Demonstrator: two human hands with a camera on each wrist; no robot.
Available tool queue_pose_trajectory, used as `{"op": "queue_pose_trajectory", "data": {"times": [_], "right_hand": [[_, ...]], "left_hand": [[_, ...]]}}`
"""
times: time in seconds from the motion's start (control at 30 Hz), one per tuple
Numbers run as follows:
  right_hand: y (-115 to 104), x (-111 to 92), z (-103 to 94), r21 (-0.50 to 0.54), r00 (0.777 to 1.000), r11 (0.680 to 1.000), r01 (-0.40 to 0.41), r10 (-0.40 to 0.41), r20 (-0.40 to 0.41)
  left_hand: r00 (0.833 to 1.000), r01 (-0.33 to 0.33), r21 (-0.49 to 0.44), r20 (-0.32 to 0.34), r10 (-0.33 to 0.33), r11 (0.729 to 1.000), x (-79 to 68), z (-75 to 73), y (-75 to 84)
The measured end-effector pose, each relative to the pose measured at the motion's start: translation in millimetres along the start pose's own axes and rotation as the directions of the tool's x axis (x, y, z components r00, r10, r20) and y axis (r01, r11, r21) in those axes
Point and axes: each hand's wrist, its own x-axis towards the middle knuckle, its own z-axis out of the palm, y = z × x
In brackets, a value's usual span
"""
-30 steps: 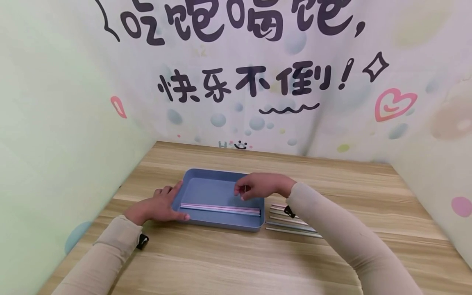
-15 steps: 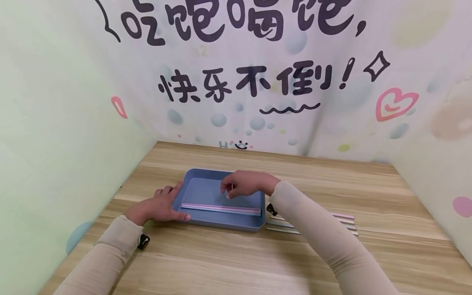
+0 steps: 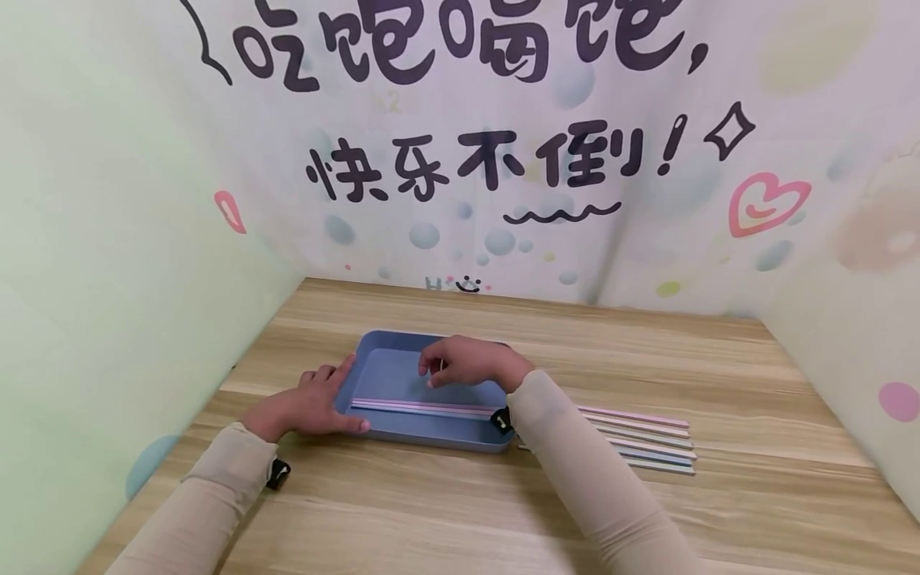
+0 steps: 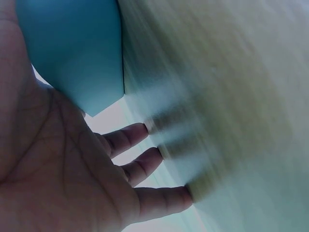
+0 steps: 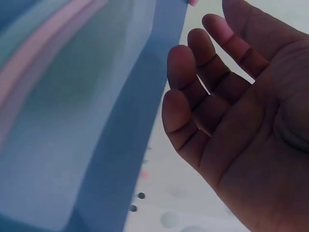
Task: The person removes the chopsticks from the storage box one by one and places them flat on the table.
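A shallow blue tray lies on the table. Along its near side rest several long thin sticks in pink, white and pale blue. My left hand rests at the tray's left end, thumb over the near corner and fingers along the side. In the left wrist view that hand's palm shows beside the tray's outer wall, fingers extended. Above the middle of the tray is my right hand, fingers loosely bent and holding nothing. The right wrist view shows its bare palm.
Right of the tray, several more long sticks lie side by side on the wood-grain table, partly hidden by my right sleeve. A printed wall sheet stands behind the table, with pale walls at both sides.
My right hand has moved left over the tray, and its sleeve now uncovers the right ends of the sticks on the table. The left hand and the tray have stayed in place.
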Motion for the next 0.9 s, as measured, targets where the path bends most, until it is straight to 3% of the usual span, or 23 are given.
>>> {"op": "queue_pose_trajectory", "data": {"times": [0.43, 0.9], "right_hand": [[14.3, 9.5, 28.6, -0.007, 1.000, 1.000, 0.010, -0.010, -0.001], [22.6, 17.8, 39.3, -0.020, 0.999, 0.999, 0.034, -0.034, 0.007]], "left_hand": [[1.000, -0.006, -0.019, -0.024, 0.006, 1.000, 3.5, 6.0, -9.6], [1.000, -0.010, 0.020, -0.002, 0.010, 1.000, 3.4, 1.7, -2.8]]}}
